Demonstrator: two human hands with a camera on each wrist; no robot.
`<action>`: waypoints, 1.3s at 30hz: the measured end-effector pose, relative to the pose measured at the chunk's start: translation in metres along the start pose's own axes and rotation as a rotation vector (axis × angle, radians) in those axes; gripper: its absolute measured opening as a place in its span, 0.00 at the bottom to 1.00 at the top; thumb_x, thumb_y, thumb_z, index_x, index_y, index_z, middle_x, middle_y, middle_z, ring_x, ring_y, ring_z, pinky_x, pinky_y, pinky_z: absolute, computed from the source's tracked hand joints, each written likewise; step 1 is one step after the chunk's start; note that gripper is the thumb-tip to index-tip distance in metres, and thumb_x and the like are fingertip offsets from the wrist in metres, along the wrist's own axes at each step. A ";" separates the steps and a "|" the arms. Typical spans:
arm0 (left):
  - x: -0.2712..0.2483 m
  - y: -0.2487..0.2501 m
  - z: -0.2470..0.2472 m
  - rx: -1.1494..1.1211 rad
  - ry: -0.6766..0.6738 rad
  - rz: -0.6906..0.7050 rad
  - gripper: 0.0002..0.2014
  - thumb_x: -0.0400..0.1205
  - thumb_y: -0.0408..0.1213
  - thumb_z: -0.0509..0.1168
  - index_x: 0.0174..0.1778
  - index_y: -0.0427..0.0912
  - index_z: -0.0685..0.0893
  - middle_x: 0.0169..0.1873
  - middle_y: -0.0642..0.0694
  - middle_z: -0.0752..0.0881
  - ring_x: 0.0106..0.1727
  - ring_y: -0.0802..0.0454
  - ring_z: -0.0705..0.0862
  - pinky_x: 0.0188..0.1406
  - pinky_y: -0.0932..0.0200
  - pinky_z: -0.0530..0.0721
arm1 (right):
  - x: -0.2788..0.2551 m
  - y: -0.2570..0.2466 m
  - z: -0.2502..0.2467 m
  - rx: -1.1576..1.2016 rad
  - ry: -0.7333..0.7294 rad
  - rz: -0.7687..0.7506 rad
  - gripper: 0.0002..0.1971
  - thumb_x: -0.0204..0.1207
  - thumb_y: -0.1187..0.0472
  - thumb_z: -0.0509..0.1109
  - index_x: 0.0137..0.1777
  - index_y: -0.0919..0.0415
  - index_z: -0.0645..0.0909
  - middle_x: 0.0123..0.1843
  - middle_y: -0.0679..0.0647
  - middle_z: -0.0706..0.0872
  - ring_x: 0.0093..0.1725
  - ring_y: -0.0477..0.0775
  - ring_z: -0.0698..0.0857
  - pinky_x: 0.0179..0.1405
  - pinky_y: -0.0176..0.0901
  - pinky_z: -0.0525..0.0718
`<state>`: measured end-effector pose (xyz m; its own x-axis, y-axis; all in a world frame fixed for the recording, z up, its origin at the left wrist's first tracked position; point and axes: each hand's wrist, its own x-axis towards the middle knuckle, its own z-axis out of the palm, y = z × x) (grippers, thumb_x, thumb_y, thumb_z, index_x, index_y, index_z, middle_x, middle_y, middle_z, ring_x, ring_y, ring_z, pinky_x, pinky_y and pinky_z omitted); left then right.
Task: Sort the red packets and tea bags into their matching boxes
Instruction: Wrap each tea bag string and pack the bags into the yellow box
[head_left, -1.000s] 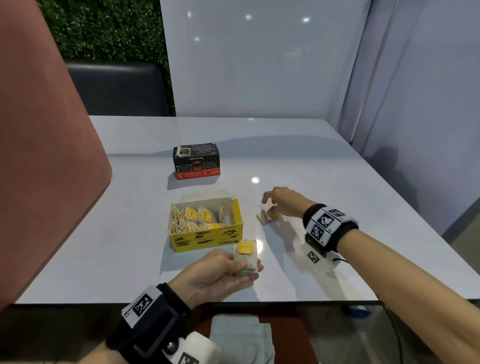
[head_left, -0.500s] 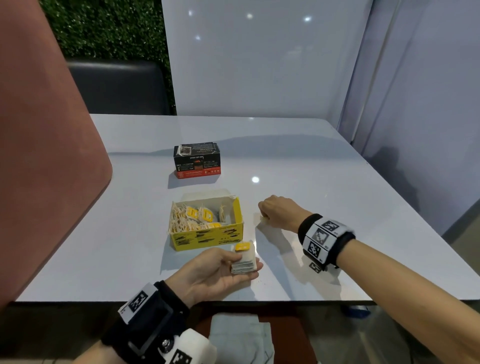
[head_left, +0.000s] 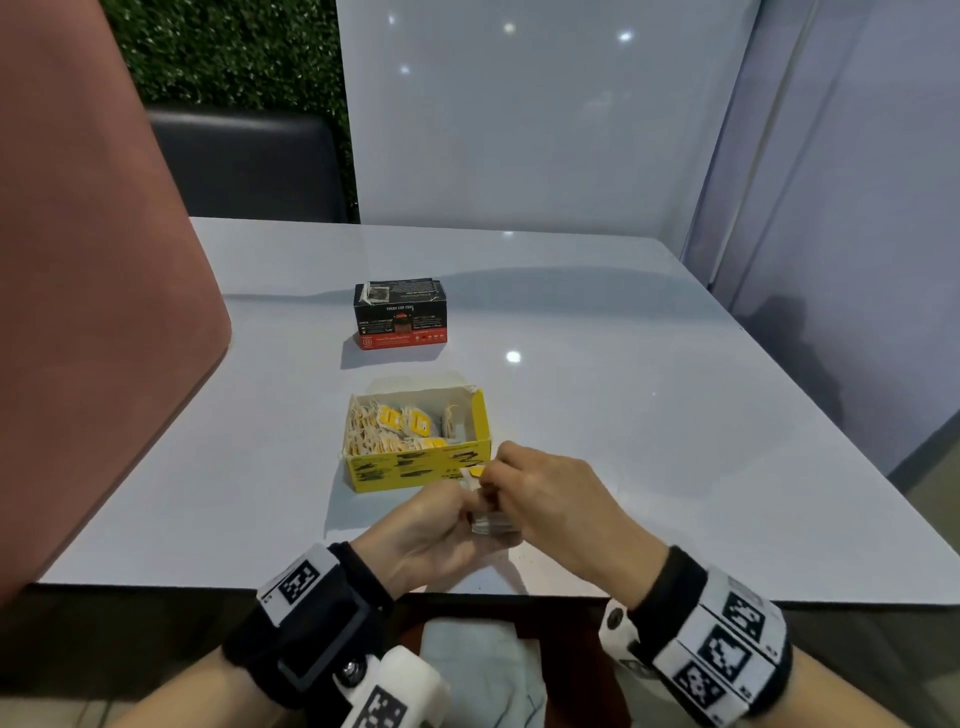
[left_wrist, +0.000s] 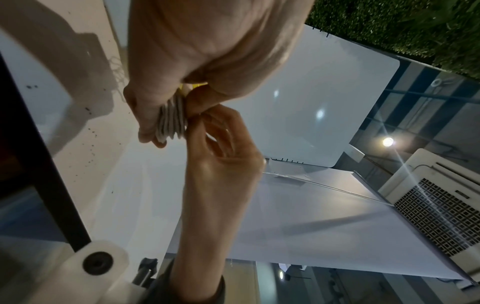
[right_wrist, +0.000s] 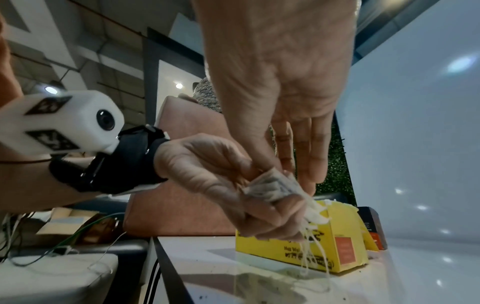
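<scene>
Nearest the table's front edge, the left hand (head_left: 426, 540) held a small stack of tea bags (head_left: 491, 522), fingers curled under it and thumb on top. The right hand (head_left: 550, 499) met it from the other side, its thumb and fingertips pinched at the top of the same stack (a yellow tag showed just between the two hands), while the remaining fingers pointed down, fairly straight. From the right wrist view, white strings hung loose below the stack toward the table (head_left: 675, 415).

Just beyond the hands stood the open yellow box (head_left: 418, 462), partly filled with more tea bags and yellow tags, mostly toward its left side. Farther back, well apart from the yellow one, sat the black and red box (head_left: 400, 314), closed. Behind the table rose a pale wall panel (head_left: 519, 130).
</scene>
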<state>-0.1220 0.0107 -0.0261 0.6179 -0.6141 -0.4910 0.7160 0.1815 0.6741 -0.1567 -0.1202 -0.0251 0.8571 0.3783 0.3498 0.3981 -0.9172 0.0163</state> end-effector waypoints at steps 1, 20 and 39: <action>0.000 0.000 -0.001 -0.007 0.002 -0.008 0.14 0.80 0.18 0.45 0.44 0.27 0.77 0.42 0.33 0.80 0.46 0.39 0.79 0.59 0.45 0.77 | -0.001 0.002 0.000 0.016 0.007 0.008 0.13 0.55 0.63 0.80 0.36 0.52 0.79 0.34 0.46 0.81 0.26 0.48 0.81 0.15 0.34 0.65; -0.010 0.009 -0.005 0.283 -0.033 0.151 0.10 0.83 0.22 0.54 0.56 0.30 0.79 0.46 0.36 0.83 0.49 0.46 0.83 0.53 0.55 0.86 | 0.017 0.029 -0.023 0.533 -0.188 0.311 0.15 0.77 0.54 0.68 0.63 0.52 0.76 0.53 0.49 0.84 0.43 0.50 0.85 0.45 0.46 0.84; 0.021 0.143 -0.029 2.206 0.146 0.501 0.19 0.82 0.44 0.62 0.67 0.41 0.76 0.63 0.45 0.80 0.67 0.48 0.71 0.64 0.53 0.75 | 0.111 0.077 -0.024 0.558 -0.063 0.309 0.13 0.72 0.76 0.68 0.54 0.63 0.83 0.46 0.58 0.86 0.35 0.58 0.87 0.25 0.39 0.88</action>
<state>0.0027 0.0455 0.0438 0.6607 -0.7443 -0.0970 -0.7456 -0.6658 0.0302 -0.0389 -0.1519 0.0370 0.9704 0.1288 0.2041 0.2251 -0.7882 -0.5728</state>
